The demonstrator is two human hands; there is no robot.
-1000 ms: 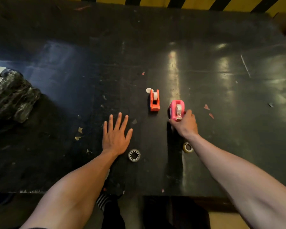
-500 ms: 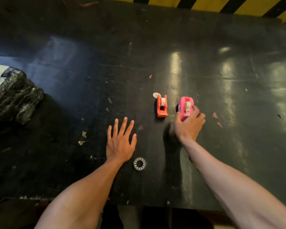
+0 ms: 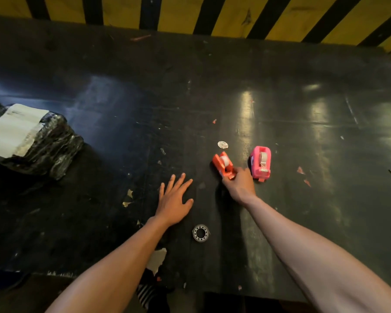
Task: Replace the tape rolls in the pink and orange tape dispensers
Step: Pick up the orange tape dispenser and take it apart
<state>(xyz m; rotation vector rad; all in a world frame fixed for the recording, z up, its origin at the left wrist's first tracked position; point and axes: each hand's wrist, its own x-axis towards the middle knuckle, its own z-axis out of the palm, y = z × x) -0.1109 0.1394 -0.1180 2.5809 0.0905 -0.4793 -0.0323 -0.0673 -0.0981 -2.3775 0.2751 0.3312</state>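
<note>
The right hand (image 3: 239, 185) is covering the near end of the orange tape dispenser (image 3: 223, 164), so the grip itself is hard to read; the fingers seem to be closing on it. Half a second ago that hand was gripping the pink tape dispenser (image 3: 261, 162), which is now sitting free just to the right, and the orange one is now lying angled. The left hand (image 3: 174, 201) is resting flat, fingers spread, on the black table (image 3: 99, 136), a tape roll (image 3: 200, 232) lying near its wrist.
</note>
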